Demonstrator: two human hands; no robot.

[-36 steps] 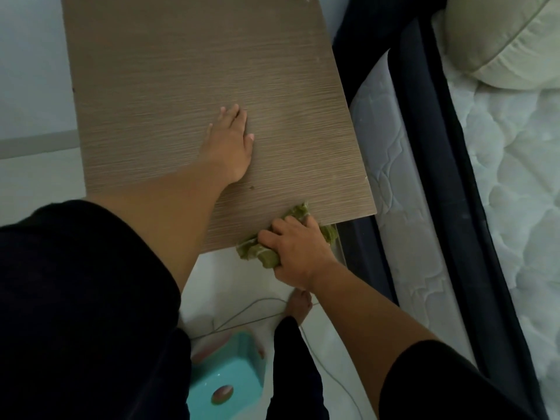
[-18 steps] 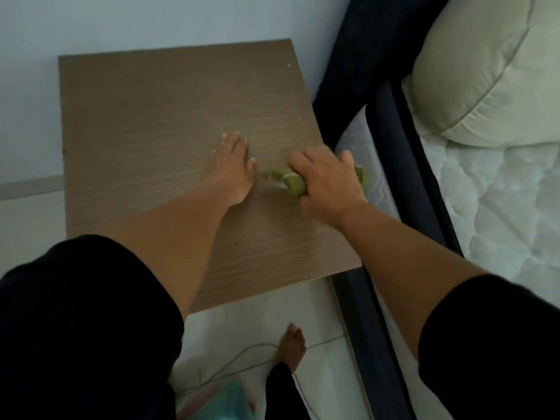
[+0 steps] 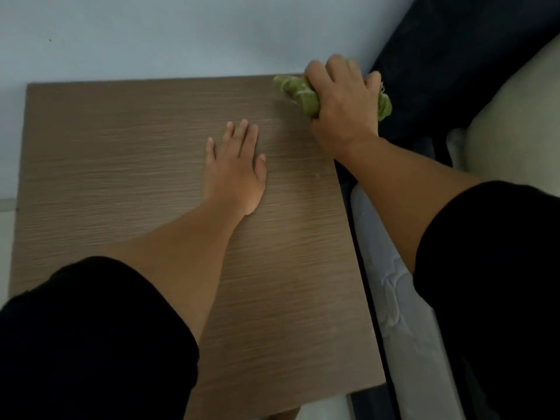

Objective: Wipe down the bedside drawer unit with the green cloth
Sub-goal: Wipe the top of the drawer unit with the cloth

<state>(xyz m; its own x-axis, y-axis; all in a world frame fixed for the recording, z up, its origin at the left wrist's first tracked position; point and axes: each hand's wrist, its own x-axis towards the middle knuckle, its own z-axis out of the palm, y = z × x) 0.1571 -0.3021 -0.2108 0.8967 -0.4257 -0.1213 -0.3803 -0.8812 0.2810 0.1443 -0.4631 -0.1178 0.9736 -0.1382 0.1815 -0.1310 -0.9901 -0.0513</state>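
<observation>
Your right hand (image 3: 342,107) grips the bunched green cloth (image 3: 298,93) at the bedside drawer unit's (image 3: 121,165) far right corner. Your left hand (image 3: 235,171) lies flat mid-top, fingers straight. The unwiped expanse lies leftward, along the wall edge.

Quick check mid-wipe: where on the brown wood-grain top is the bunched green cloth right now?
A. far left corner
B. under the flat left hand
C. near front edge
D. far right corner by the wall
D: the right hand grips the bunched green cloth at the far right corner of the brown wood-grain top, beside the wall.
</observation>
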